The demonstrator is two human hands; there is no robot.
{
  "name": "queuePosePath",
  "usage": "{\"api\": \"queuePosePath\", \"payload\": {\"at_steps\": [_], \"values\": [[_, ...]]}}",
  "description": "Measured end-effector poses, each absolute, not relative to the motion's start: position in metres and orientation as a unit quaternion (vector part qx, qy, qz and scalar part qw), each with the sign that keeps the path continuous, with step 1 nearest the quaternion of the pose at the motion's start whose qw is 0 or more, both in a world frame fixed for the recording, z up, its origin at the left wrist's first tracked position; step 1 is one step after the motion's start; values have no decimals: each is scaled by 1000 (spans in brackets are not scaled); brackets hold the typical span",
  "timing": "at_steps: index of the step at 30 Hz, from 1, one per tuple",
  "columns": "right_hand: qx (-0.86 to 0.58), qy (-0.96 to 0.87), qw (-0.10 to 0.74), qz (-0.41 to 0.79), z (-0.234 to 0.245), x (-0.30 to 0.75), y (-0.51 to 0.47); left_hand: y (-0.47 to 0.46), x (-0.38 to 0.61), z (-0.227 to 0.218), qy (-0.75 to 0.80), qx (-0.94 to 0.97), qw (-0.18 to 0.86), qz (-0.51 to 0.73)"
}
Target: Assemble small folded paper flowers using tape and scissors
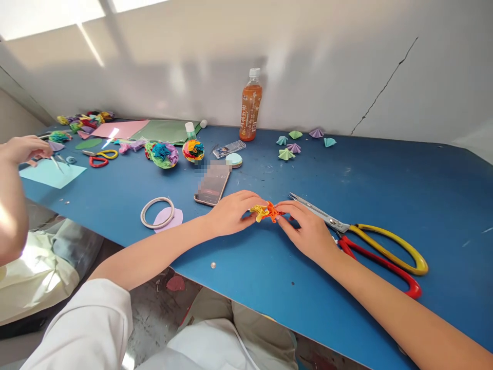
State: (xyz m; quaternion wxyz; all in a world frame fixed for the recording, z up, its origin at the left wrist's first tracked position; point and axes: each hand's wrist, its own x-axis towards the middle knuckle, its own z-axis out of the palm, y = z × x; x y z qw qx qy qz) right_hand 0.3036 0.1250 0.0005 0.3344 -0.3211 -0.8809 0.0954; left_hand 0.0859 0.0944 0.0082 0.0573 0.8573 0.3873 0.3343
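Note:
Between my two hands, just above the blue table (pixel 250 257), is a small folded paper flower (pixel 265 211), yellow on its left and orange on its right. My left hand (pixel 241 210) pinches the yellow side between thumb and fingers. The orange side is gripped by the thumb and fingertips of my right hand (pixel 306 226). Large scissors (pixel 370 236) with one yellow and one red handle lie under and beside my right hand, blades partly hidden. A phone (pixel 213 184) rests just beyond my left hand.
A tape roll (pixel 143 216) overlaps a lilac paper circle (pixel 175 220). Paper flower balls (pixel 164 155), a glue stick (pixel 190 130), a drink bottle (pixel 251 108) and small folded paper pieces (pixel 286 154) stand farther back. At left, another person's hand (pixel 29 149) works over light-blue paper (pixel 57 174).

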Motion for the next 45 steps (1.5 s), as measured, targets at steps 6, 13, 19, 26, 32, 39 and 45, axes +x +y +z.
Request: {"api": "queuePosePath", "payload": {"at_steps": [6,13,19,26,32,39,45], "values": [[-388,-842,355,117,4,304,129,98,82,8,370,868,62,325],[-406,-841,332,133,3,306,132,93,84,12,371,863,30,342],[-416,-840,316,149,0,305,132,79,89,28,514,808,38,286],[-417,-836,302,190,4,303,131,79,89,22,547,809,86,194],[-406,-819,338,224,1,302,130,86,87,13,530,802,134,239],[-379,-811,380,233,-2,304,129,90,87,6,493,791,181,313],[-312,-825,386,269,5,303,125,91,87,10,478,774,176,376]]}}
